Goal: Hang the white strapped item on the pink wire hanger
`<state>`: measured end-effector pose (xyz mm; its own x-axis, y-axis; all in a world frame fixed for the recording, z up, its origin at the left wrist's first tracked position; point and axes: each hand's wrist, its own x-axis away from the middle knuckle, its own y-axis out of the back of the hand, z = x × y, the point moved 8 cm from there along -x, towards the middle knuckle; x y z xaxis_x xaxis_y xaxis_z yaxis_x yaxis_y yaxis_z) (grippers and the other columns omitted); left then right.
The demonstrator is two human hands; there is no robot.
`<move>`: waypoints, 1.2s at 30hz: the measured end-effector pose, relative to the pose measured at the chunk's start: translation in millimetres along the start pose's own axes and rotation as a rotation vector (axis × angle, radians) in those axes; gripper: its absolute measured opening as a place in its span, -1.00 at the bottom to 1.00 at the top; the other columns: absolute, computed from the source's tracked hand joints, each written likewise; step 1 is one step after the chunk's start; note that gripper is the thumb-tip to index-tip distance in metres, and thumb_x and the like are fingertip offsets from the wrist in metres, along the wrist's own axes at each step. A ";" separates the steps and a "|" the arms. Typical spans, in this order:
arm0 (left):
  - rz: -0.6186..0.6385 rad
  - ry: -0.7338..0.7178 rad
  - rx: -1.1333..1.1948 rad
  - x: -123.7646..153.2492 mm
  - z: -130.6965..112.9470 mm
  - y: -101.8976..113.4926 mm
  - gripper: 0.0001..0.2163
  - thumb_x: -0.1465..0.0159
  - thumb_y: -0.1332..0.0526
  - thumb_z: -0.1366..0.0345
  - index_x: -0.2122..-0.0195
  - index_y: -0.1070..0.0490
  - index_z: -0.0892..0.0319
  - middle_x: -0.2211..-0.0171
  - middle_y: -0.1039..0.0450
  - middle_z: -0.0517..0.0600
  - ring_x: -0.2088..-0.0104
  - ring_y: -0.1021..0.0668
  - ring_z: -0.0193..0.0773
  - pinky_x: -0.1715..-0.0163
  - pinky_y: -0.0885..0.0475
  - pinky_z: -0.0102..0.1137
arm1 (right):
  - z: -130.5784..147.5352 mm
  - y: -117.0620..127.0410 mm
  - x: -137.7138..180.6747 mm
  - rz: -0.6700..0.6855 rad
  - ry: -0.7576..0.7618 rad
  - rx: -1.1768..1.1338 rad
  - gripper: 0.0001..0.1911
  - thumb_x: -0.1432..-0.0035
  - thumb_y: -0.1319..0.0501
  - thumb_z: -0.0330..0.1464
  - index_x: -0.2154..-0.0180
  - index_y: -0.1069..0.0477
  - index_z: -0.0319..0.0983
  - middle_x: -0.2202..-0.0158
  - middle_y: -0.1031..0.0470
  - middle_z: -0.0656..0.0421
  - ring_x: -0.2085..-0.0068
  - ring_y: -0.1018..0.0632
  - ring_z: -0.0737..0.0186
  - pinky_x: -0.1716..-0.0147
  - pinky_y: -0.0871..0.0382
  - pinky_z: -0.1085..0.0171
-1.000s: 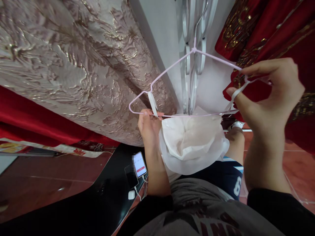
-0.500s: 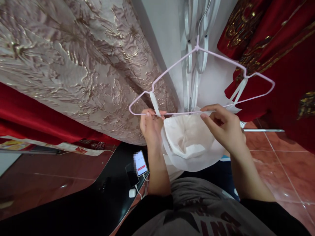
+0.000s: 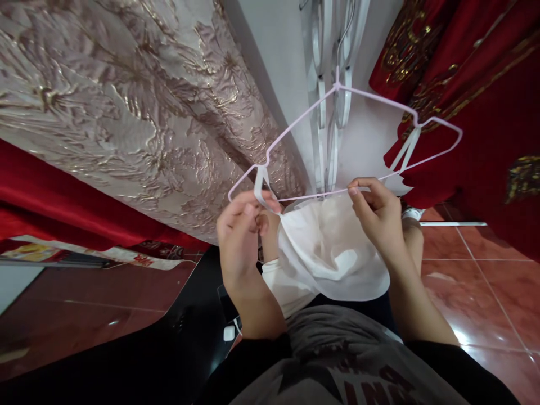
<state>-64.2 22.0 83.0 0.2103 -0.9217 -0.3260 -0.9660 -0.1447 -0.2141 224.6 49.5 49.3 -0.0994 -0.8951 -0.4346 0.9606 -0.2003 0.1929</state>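
A thin pale pink wire hanger (image 3: 367,98) hangs in front of me from a metal rack. A white garment (image 3: 333,253) droops from it by two white straps, one at each shoulder of the hanger. My left hand (image 3: 238,236) is closed in a pinch on the left strap (image 3: 259,183) just under the hanger's left end. My right hand (image 3: 375,216) is closed on the garment's upper edge at the hanger's bottom wire. The right strap (image 3: 405,151) stays looped over the hanger's right notch.
A beige and gold embroidered fabric (image 3: 126,112) hangs at the left, red and gold cloth (image 3: 476,84) at the right. A metal rack (image 3: 333,84) stands against the white wall. A black surface (image 3: 169,343) with a charger plug (image 3: 228,333) lies below left, on red floor tiles (image 3: 476,281).
My right hand left the right strap and came down to the garment's top edge. My left hand rose and turned at the left strap, and now covers the phone.
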 end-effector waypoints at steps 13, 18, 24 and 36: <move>-0.438 -0.011 0.063 -4.0 47.1 31.3 -0.74 -0.36 -0.57 0.12 -0.01 -0.75 0.07 -0.19 -0.78 0.16 -0.23 -0.77 0.07 0.42 -0.44 -0.46 | -9.4 -4.4 5.3 0.014 -0.054 -0.036 -0.64 -0.52 -0.33 0.03 0.12 -0.54 -0.12 0.57 -0.07 0.41 0.54 -0.09 0.38 0.51 0.09 0.27; -0.295 0.038 0.242 -0.9 64.6 -13.3 -0.63 -0.39 -0.54 -0.09 0.16 -0.61 0.12 0.14 -0.77 0.11 0.10 -0.82 -0.12 0.40 -0.47 -0.47 | -9.1 -13.8 13.8 -0.018 -0.051 -0.088 -0.72 -0.50 -0.37 -0.05 0.04 -0.61 -0.10 0.55 -0.21 0.39 0.52 -0.24 0.36 0.47 -0.08 0.28; -0.264 -0.018 0.329 -3.7 64.4 -22.9 -0.53 -0.33 -0.60 -0.16 0.23 -0.50 0.11 0.37 -0.59 -0.02 0.21 -0.79 -0.18 0.57 -0.27 -0.53 | -41.7 54.7 34.1 -0.644 0.033 -0.123 -0.76 -0.32 -0.47 -0.16 0.03 -0.63 -0.08 0.18 -0.56 0.19 0.26 -0.55 0.26 0.21 -0.50 0.21; -0.246 -0.059 0.289 -5.9 65.2 -19.7 -0.52 -0.36 -0.57 -0.18 0.25 -0.48 0.11 0.39 -0.57 -0.03 0.26 -0.78 -0.22 0.59 -0.24 -0.56 | -69.2 44.2 21.3 -0.386 -0.124 -0.305 -0.69 -0.19 -0.57 -0.11 0.10 -0.70 -0.08 0.25 -0.67 0.22 0.25 -0.61 0.25 0.16 -0.55 0.20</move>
<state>-36.6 53.8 29.1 0.4466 -0.8488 -0.2832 -0.8054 -0.2435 -0.5404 282.9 49.2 -12.3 -0.4743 -0.8231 -0.3122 0.8781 -0.4167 -0.2352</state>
